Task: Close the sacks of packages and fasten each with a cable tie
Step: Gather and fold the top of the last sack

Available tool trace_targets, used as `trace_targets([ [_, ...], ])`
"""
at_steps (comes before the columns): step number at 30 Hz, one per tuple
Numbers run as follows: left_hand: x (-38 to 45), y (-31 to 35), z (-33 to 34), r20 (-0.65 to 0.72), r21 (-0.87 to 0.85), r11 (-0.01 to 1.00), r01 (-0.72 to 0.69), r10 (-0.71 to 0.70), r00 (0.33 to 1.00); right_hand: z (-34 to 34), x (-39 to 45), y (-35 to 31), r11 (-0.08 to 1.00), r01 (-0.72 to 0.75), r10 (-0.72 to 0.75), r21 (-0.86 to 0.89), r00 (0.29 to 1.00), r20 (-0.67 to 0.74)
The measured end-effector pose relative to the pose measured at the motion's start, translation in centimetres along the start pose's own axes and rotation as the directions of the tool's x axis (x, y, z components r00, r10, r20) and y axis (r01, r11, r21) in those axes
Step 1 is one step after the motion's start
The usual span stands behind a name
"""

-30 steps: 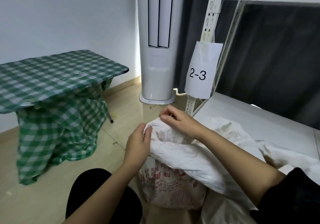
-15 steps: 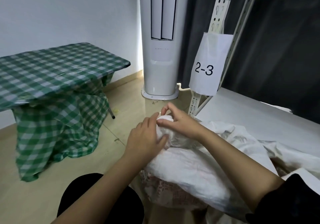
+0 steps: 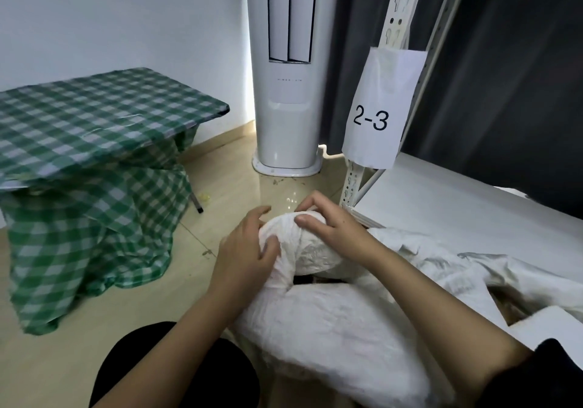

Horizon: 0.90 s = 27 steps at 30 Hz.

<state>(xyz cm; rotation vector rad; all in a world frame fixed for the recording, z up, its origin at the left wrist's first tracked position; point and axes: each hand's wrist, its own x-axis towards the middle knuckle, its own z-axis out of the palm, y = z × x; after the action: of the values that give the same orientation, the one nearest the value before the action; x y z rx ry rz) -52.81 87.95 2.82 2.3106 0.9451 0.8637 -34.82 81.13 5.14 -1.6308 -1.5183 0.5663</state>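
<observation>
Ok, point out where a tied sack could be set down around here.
Free: the white shelf board behind the sack, and the floor between the checked table and the air conditioner. Crowded: the shelf's right end, heaped with crumpled sacking.

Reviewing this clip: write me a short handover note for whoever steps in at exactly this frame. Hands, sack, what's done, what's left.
Left hand: grips the gathered neck of the white sack from the left, fingers curled into the fabric.
Right hand: holds the top of the same bunched neck, thumb and fingers pinching it.
Sack: lies in front of the person, against the low white shelf; its mouth is bunched but a dark gap shows just below the neck.
Done: mouth mostly gathered.
Left: tighten the neck, fit a cable tie. No tie is visible in this view. More white sacking lies to the right on the shelf.
</observation>
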Motion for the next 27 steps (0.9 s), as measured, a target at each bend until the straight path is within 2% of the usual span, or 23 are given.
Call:
trace_targets([
  [1, 0.0, 0.2, 0.2, -0.052, 0.104, 0.990, -0.097, 0.103, 0.993, 0.1, 0.5, -0.4, 0.999, -0.008, 0.006, 0.046, 1.000, 0.026],
  [3, 0.1, 0.9, 0.6, -0.090, 0.169, 0.965, -0.201, 0.219, 0.972, 0.3, 1.4, -1.1, 0.993, -0.030, 0.023, 0.116, 0.998, 0.061],
  [7, 0.9, 0.2, 0.8, -0.147, 0.256, 0.949, -0.184, 0.227, 0.963, 0.7, 1.3, -1.9, 0.976, -0.071, 0.063, 0.206, 0.997, 0.041],
  [8, 1.0, -0.1, 0.7, -0.149, 0.248, 0.955, -0.164, 0.205, 0.967, 0.7, 0.9, -1.7, 0.987, -0.078, 0.075, 0.143, 0.997, 0.028],
  [10, 0.9, -0.7, 0.8, -0.162, 0.132, 0.988, -0.076, 0.097, 0.982, 0.4, -0.3, -0.6, 0.976, -0.035, 0.035, -0.217, 0.999, -0.006],
  [12, 0.9, -1.1, 1.2, -0.141, -0.095, 0.995, 0.036, -0.049, 0.989, 0.1, -1.6, 0.8, 0.830, 0.053, -0.096, -0.555, 0.994, -0.048],
  [13, 1.1, -1.2, 1.4, -0.110, -0.211, 0.975, 0.074, -0.099, 0.989, 0.0, -2.1, 1.3, 0.791, 0.066, -0.136, -0.609, 0.988, -0.070],
  [14, 1.3, -1.2, 1.5, -0.063, -0.314, 0.944, 0.103, -0.130, 0.990, -0.2, -2.4, 1.7, 0.795, 0.065, -0.159, -0.603, 0.982, -0.104],
  [16, 1.7, -1.4, 1.5, 0.046, -0.442, 0.879, 0.181, -0.179, 0.983, -0.5, -2.3, 2.0, 0.889, 0.024, -0.101, -0.458, 0.984, -0.145],
  [17, 1.8, -1.6, 1.5, 0.094, -0.441, 0.871, 0.217, -0.196, 0.976, -0.6, -1.9, 1.9, 0.943, -0.014, -0.031, -0.332, 0.991, -0.128],
  [19, 1.6, -2.2, 1.6, 0.113, -0.269, 0.938, 0.220, -0.196, 0.974, -0.8, -0.7, 1.3, 0.996, -0.050, 0.045, -0.076, 0.997, -0.068],
  [21, 1.2, -2.0, 1.6, -0.022, -0.027, 0.996, 0.081, -0.081, 0.996, -1.0, 0.4, 0.4, 0.993, -0.080, 0.079, 0.084, 0.997, 0.012],
  [22, 1.1, -1.6, 1.5, -0.077, 0.031, 0.999, -0.008, 0.010, 0.997, -0.9, 0.8, 0.0, 0.985, -0.102, 0.096, 0.136, 0.994, 0.049],
  [25, 1.1, -0.5, 2.2, -0.067, 0.170, 0.956, -0.238, 0.253, 0.965, -0.4, 1.3, -0.9, 0.951, -0.129, 0.109, 0.281, 0.990, 0.086],
  [27, 1.3, -0.7, 2.7, -0.034, 0.264, 0.925, -0.275, 0.294, 0.955, 0.1, 1.2, -1.0, 0.919, -0.169, 0.156, 0.357, 0.986, 0.065],
])
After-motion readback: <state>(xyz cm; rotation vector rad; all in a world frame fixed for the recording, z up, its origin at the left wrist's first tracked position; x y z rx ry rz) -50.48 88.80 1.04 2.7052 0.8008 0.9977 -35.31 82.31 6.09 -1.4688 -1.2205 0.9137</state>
